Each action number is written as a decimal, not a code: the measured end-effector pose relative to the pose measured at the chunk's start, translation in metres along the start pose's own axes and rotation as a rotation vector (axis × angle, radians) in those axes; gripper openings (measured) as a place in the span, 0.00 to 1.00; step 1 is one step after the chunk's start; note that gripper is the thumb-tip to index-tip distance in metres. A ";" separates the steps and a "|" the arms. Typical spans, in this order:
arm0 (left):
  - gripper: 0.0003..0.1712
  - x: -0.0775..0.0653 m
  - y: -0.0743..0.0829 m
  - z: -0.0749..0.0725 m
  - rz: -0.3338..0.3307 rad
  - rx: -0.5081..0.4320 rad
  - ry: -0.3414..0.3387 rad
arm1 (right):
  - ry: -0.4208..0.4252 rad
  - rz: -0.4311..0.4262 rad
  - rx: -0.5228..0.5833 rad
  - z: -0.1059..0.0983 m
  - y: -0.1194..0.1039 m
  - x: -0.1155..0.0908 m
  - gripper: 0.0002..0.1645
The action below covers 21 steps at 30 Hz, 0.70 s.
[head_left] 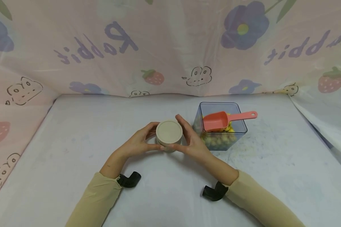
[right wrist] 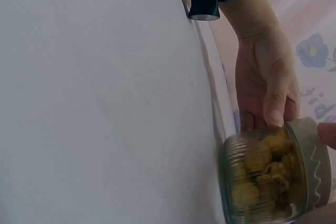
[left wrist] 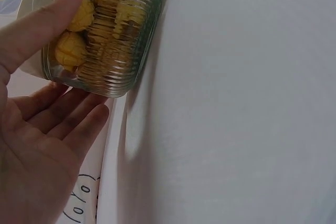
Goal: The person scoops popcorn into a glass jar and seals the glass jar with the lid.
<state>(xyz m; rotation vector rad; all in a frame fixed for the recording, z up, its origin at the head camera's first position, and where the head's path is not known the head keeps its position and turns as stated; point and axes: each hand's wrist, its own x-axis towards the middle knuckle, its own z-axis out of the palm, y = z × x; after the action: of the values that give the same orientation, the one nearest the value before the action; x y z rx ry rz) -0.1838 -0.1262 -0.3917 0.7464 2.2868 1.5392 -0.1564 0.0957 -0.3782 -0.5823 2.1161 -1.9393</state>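
A ribbed glass jar (left wrist: 118, 35) stands upright on the white table, filled with round yellow popcorn pieces (right wrist: 262, 177). Its round cream lid (head_left: 169, 132), with a wavy line around the side, is on top. From the left, my left hand (head_left: 137, 142) holds the jar, thumb at the front and fingers around the far side. My right hand (head_left: 195, 145) grips it from the opposite side, its thumb at the lid's near edge. Both thumb tips meet near the front of the lid.
Just right of the jar stands a clear square bin (head_left: 197, 121) holding popcorn (head_left: 230, 128). A pink scoop (head_left: 218, 120) lies in it, handle over the right rim. Black curved pieces (head_left: 129, 179) sit at both sleeve cuffs. A printed curtain (head_left: 170, 47) encloses the table's back and sides.
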 end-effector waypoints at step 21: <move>0.42 -0.001 0.000 0.000 -0.022 0.006 0.004 | 0.193 0.086 -0.180 0.011 0.001 0.004 0.56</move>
<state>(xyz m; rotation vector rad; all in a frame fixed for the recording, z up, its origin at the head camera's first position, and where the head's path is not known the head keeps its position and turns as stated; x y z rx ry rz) -0.1826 -0.1266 -0.3918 0.7179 2.2956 1.5263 -0.1551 0.0838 -0.3802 -0.3396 2.4088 -1.8380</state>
